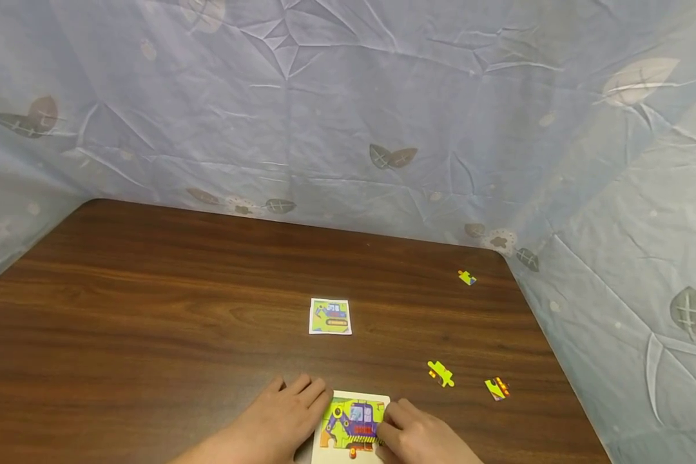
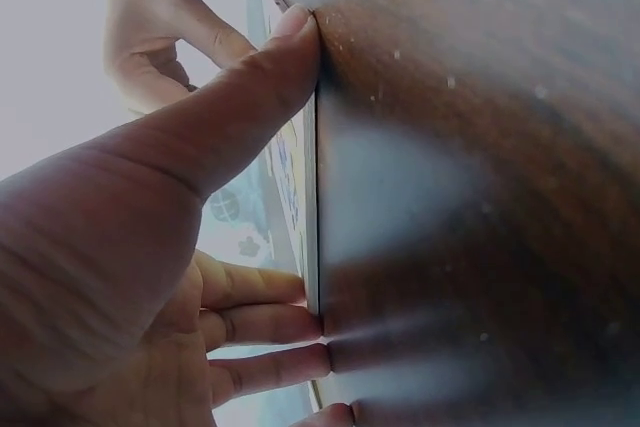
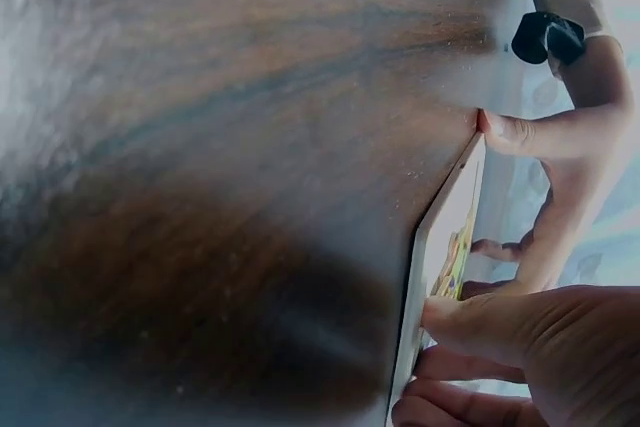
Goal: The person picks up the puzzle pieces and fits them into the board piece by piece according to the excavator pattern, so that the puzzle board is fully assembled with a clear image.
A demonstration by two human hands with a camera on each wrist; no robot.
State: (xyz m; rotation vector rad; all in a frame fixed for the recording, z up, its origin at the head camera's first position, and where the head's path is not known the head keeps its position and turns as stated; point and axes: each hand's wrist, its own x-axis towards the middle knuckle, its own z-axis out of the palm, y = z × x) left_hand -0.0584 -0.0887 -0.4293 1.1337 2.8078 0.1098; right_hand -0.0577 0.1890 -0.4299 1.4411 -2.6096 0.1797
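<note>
Pieces (image 1: pixel 441 374), three loose; one board (image 1: pixel 336 456), left grip (image 1: pixel 287 412) spread alongside, right grip (image 1: pixel 420 433) clasping it.

Dark wood-grain table (image 1: pixel 151 290); creased, leaf-printed pale cloth (image 1: pixel 336 96) hung behind.

Head view evenly lit, soft. L wrist: upper-L blown out, tabletop (image 2: pixel 490 197) blurry w/ glare.
</note>
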